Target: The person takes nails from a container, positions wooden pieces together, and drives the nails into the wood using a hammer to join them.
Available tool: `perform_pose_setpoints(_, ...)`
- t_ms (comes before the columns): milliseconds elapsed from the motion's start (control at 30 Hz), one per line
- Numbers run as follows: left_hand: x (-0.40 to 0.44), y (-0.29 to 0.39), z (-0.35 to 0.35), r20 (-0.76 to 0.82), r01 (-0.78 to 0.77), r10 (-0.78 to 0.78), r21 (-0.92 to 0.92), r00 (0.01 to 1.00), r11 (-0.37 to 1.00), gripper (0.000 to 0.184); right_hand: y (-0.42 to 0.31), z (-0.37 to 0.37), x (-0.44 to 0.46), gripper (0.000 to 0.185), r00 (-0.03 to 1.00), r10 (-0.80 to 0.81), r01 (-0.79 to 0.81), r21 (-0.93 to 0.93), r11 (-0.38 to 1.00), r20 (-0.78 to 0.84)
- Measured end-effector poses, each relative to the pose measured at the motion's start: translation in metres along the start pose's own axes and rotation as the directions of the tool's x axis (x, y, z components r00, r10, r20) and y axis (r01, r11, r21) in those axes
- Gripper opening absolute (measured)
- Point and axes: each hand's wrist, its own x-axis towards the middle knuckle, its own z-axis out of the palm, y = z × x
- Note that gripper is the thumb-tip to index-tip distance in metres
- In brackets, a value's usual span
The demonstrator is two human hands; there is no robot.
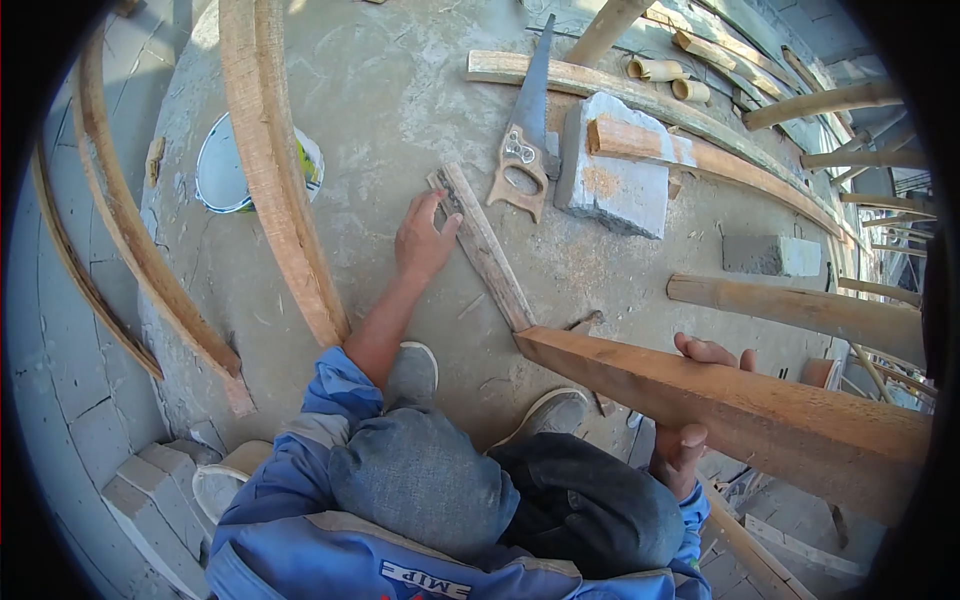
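Observation:
My left hand (428, 240) is at the far end of a short, weathered wood strip (490, 255), its thumb and forefinger closed on the strip's left edge. Something small and dark lies on the strip beside those fingers. The strip's near end meets the tip of a reddish wooden beam (720, 395), which slants off to the right. From below, my right hand (682, 455) grips this beam, thumb on the near side and fingertips showing past the far side. Partly hidden under the beam is what looks like a hammer (587, 321).
A handsaw (525, 150) leans by a pale block (615, 185) bearing a plank end (640, 140). Left are a bucket (222, 170) and long planks (265, 150). A grey block (770, 256) and poles (800, 310) stand right; stacked blocks (150, 500) lie lower left.

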Motion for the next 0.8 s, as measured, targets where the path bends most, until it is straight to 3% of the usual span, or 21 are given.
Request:
perform_pose_setpoints(100, -0.009, 0.009, -0.002, 0.039, 0.008, -0.007, -0.034, 0.999, 0.999, 0.049, -0.002, -0.002, 0.017, 0.110, 0.957, -0.071, 0.031, 0.143, 0.989, 0.282)
perform_pose_setpoints(200, -0.008, 0.009, -0.005, 0.083, 0.049, -0.046, -0.035, 0.995, 0.998, 0.050, -0.011, -0.007, 0.031, 0.114, 0.844, -0.114, -0.001, 0.214, 0.977, 0.524)
perform_pose_setpoints(267, -0.010, 0.006, -0.006, 0.103, 0.033, -0.027, -0.057, 0.994, 0.998, 0.051, -0.026, 0.006, 0.027, 0.111, 0.854, -0.029, -0.144, 0.289, 0.946, 0.520)
perform_pose_setpoints(400, -0.014, 0.004, 0.001, 0.151, 0.026, -0.016, -0.061, 0.988, 0.998, 0.051, -0.037, 0.017, 0.030, 0.100, 0.800, -0.108, -0.122, 0.337, 0.934, 0.590)
perform_pose_setpoints(533, -0.005, 0.004, -0.003, 0.214, 0.018, -0.002, -0.072, 0.977, 0.997, 0.050, -0.041, 0.013, 0.048, 0.089, 0.670, -0.183, -0.080, 0.315, 0.946, 0.720)
perform_pose_setpoints(667, 0.002, 0.001, -0.005, 0.203, -0.026, 0.042, -0.078, 0.978, 0.997, 0.042, -0.045, 0.012, 0.062, 0.081, 0.501, -0.158, -0.073, 0.224, 0.972, 0.851)
perform_pose_setpoints(700, 0.002, 0.002, -0.004, 0.190, -0.034, 0.048, -0.076, 0.981, 0.997, 0.040, -0.044, 0.017, 0.056, 0.063, 0.533, -0.162, -0.082, 0.242, 0.967, 0.830)
perform_pose_setpoints(800, 0.007, 0.007, 0.001, 0.140, -0.047, 0.054, -0.055, 0.989, 0.997, 0.032, -0.060, 0.024, 0.060, 0.047, 0.459, -0.102, -0.126, 0.179, 0.976, 0.883)
